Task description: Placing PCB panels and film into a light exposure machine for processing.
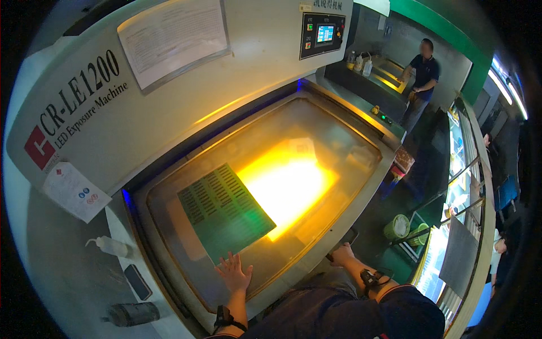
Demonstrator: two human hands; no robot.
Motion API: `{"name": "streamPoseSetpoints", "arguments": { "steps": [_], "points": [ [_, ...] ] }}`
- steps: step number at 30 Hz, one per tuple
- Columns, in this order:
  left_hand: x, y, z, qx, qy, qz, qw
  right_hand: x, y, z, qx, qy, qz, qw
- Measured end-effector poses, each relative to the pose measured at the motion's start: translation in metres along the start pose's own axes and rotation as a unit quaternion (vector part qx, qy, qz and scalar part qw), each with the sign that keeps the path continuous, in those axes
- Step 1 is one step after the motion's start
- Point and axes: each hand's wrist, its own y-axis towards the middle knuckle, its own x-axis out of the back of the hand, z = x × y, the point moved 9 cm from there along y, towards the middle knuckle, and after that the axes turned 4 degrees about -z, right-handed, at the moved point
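Note:
My left hand (pixel 233 273) lies flat with fingers spread on the film-covered bed (pixel 305 257) of a large exposure machine. Its fingertips reach the near edge of a green circuit panel (pixel 226 212), which carries rows of dark rectangular marks. At the bed's front rim, my right hand (pixel 341 254) is closed around a dark handle (pixel 354 236); part of the grip is hidden by the hand. Bright yellow light (pixel 291 183) glows through the bed just right of the panel.
A squeeze bottle (pixel 110 246), a phone (pixel 138 282) and a dark bottle (pixel 134 314) lie on the left ledge. A control screen (pixel 325 34) is on the machine's front. Another person (pixel 423 73) works at a bench at the far right; green bins (pixel 397 227) stand on the floor.

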Motion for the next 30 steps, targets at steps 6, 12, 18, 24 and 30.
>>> {"name": "streamPoseSetpoints", "arguments": {
  "steps": [6,12,18,24,30],
  "points": [
    [-0.015,0.001,0.002,0.025,0.027,0.021,0.999,-0.016,0.012,-0.011,0.038,-0.007,-0.073,0.997],
    [-0.018,0.004,-0.014,0.064,-0.016,0.014,0.998,-0.026,0.011,-0.006,0.179,0.079,-0.141,0.970],
    [-0.096,-0.008,-0.243,-0.160,0.116,-0.148,0.969,0.022,-0.055,-0.045,0.393,0.300,-0.209,0.844],
    [-0.048,0.019,-0.315,-0.063,-0.015,0.034,0.997,-0.081,-0.037,-0.118,0.206,0.465,0.026,0.861],
    [-0.040,0.027,-0.304,-0.042,-0.036,0.030,0.998,-0.053,0.072,-0.169,0.219,0.317,-0.045,0.922]
  ]
}}
